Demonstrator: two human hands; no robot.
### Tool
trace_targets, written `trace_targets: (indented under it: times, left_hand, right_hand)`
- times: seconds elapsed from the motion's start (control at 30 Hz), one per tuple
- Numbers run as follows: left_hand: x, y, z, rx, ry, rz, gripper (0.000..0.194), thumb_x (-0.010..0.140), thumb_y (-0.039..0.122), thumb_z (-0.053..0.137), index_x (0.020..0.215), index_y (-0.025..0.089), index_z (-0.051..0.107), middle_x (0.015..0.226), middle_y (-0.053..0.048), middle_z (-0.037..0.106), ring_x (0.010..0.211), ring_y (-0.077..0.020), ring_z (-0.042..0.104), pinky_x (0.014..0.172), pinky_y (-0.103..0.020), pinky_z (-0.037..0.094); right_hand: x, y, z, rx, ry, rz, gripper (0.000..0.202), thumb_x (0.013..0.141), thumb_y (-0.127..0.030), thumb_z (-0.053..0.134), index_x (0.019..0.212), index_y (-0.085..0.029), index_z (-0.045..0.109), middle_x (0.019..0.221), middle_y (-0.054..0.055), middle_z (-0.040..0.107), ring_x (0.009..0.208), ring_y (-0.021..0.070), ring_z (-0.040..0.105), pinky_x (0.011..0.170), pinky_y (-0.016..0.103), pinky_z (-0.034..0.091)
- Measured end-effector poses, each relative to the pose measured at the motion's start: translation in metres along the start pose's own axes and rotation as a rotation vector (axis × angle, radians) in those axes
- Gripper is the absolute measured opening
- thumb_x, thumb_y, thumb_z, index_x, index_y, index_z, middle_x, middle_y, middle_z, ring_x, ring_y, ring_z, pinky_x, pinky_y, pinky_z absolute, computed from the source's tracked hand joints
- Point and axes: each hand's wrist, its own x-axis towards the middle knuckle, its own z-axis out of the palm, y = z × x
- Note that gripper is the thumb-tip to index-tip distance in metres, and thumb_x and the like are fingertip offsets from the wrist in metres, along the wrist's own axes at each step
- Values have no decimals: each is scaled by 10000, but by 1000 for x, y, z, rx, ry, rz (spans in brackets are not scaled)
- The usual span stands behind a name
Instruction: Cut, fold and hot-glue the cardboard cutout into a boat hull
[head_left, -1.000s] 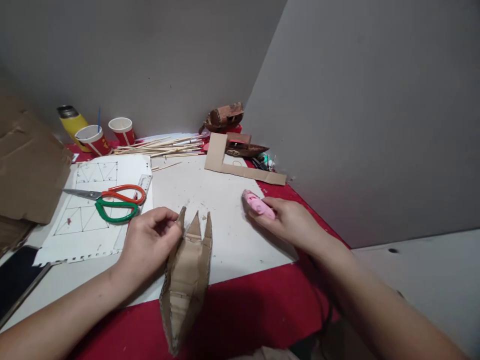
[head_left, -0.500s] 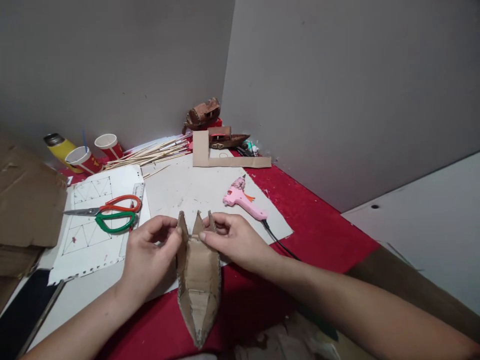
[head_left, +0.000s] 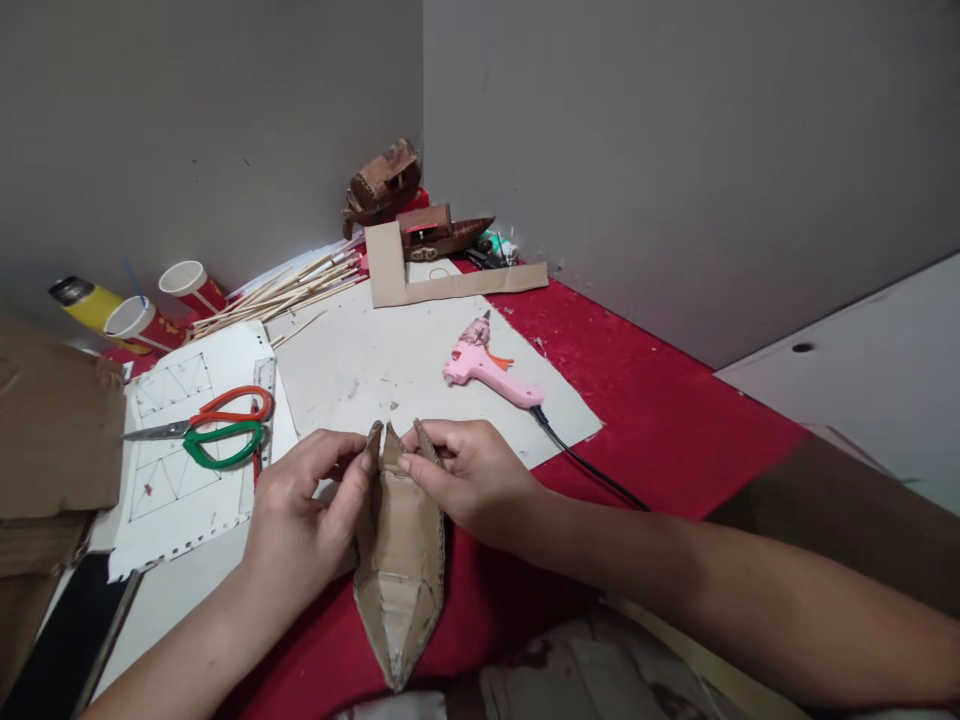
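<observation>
A small cardboard boat hull lies lengthwise between my hands, its joined pointed end toward me. At the far end its two side flaps and the pointed floor flap stand apart. My left hand pinches the left side flap between thumb and fingers. With thumb and fingers closed, my right hand grips the right side flap, the thumb by the floor flap. Beyond the right hand a pink hot glue gun rests on its side, its cord running right. Scissors with red and green handles lie left of my left hand.
Paper with drawn triangles lies under the scissors. Thin wooden sticks, two cups and a yellow bottle stand behind. An L-shaped cardboard strip and two brown model boats are near the wall corner. Cardboard is at left.
My left hand has pushed the left side flap inward, closer to the floor flap. The right hand keeps its grip. The view has shifted slightly.
</observation>
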Motion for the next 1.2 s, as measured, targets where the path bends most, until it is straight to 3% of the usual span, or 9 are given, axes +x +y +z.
trace_targets:
  times: [0.33, 0.93, 1.2]
  left_hand:
    - [2, 0, 2, 18, -31, 5, 81, 867, 130, 585, 887, 157, 658, 780, -12, 711, 668, -117, 664, 612, -207, 496]
    - [0, 0, 3, -99, -113, -207, 80, 864, 202, 612, 836, 188, 686, 736, 12, 731, 632, -125, 658, 580, -205, 493]
    - [-3, -4, 5, -149, -83, -249, 149, 860, 220, 629, 1000, 196, 674, 823, -7, 739, 703, -137, 679, 647, -218, 530]
  right_hand:
    - [2, 1, 1, -132, 21, -72, 200, 840, -209, 516, 643, -181, 496, 549, -58, 417, 519, 91, 363, 520, 258, 231]
    - [1, -1, -1, -218, 14, -115, 253, 821, -170, 510, 599, -194, 391, 548, -58, 356, 525, 94, 312, 523, 260, 209]
    - [1, -4, -2, -260, 8, -112, 247, 818, -179, 517, 612, -198, 380, 556, -53, 375, 541, 100, 333, 528, 251, 230]
